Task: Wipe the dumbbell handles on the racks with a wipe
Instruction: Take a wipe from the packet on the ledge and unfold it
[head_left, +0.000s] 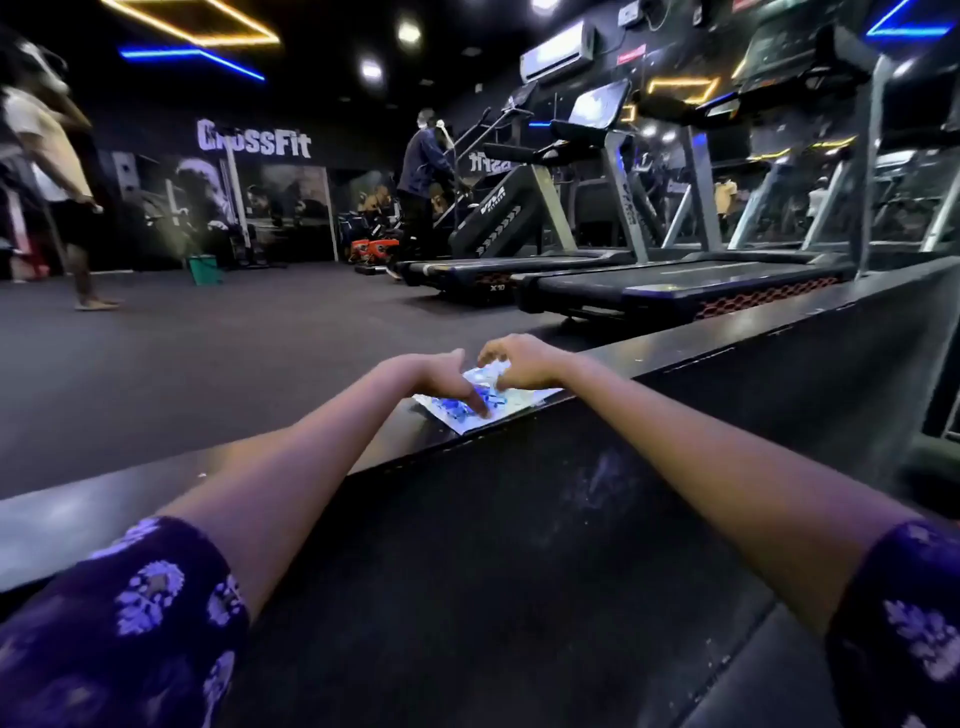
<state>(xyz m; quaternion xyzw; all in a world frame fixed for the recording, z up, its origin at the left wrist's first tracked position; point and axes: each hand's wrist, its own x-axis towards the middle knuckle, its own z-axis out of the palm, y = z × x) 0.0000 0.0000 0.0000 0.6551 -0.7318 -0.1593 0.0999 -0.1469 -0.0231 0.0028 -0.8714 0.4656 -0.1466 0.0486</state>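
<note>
A flat, shiny blue-and-white wipe packet (485, 402) lies on the top of a black ledge (727, 332), close to its near edge. Both bare hands are on it. The left hand (441, 376) presses down with its fingers extended, one fingertip pinning the packet near its front edge. The right hand (519, 361) sits at the packet's far end with fingers curled, apparently pinching at it; the exact grip is too small to tell. Both forearms reach out from purple floral sleeves (130, 623).

This looks like the opening step: getting a wipe out. To do it well, the left hand should hold the packet flat and steady while the right peels or pulls at one spot, drawing a single wipe free without dragging the packet off the ledge.

No dumbbells or racks are in view. Beyond the ledge stand treadmills (675, 291) in a row, a green bucket (203, 269) on the dark floor, and two other people well apart.
</note>
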